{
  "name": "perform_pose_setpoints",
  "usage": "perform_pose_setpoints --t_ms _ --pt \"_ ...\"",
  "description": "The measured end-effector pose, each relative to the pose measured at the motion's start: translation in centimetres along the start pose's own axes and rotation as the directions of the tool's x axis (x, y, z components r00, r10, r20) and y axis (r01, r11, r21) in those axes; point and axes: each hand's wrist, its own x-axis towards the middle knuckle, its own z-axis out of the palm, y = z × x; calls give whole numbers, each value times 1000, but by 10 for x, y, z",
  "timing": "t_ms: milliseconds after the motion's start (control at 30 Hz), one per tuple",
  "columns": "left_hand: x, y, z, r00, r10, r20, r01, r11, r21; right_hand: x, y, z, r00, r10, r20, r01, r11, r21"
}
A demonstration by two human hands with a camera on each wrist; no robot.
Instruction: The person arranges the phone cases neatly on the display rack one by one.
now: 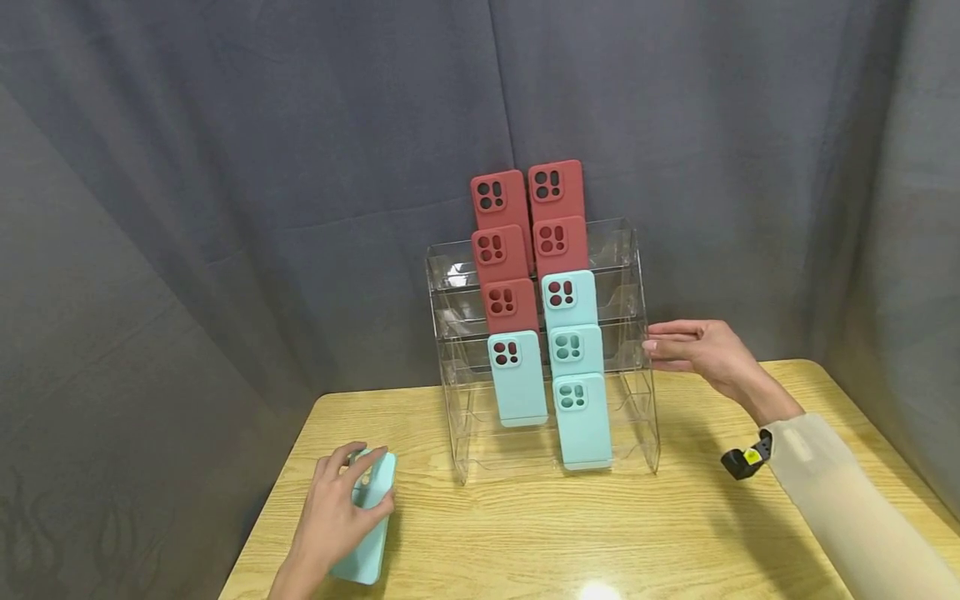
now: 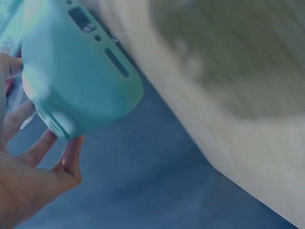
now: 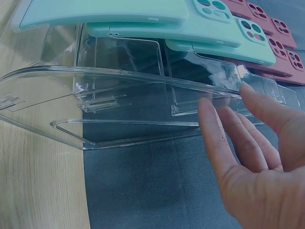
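Note:
My left hand (image 1: pixel 330 515) holds a mint-green phone case (image 1: pixel 364 560) by its edges at the left of the table, thumb on one side and fingers on the other. In the left wrist view, the case's cutout end shows close up. My right hand (image 1: pixel 701 354) is at the right side of a clear acrylic tiered display rack (image 1: pixel 654 425), fingers extended and fingertips right at the side panel. Two columns of phone cases stand on the rack: several red cases (image 1: pixel 557 187) on the upper tiers and several mint-green cases (image 1: pixel 585 429) lower down.
The rack stands on a light wooden table (image 1: pixel 480 533). Grey curtains (image 1: pixel 360 167) hang behind and on both sides. A black wrist camera (image 1: pixel 742 462) is strapped at the right sleeve.

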Motion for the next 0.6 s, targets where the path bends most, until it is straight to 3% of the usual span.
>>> perform_pose_setpoints --t_ms 200,600 --pt "13 36 5 988 56 -144 -65 996 -58 -2 -1 1 1000 -4 5 4 1000 -5" --pt "45 94 21 958 133 -255 -166 980 -112 -2 -2 0 1000 -9 0 9 1000 -7"
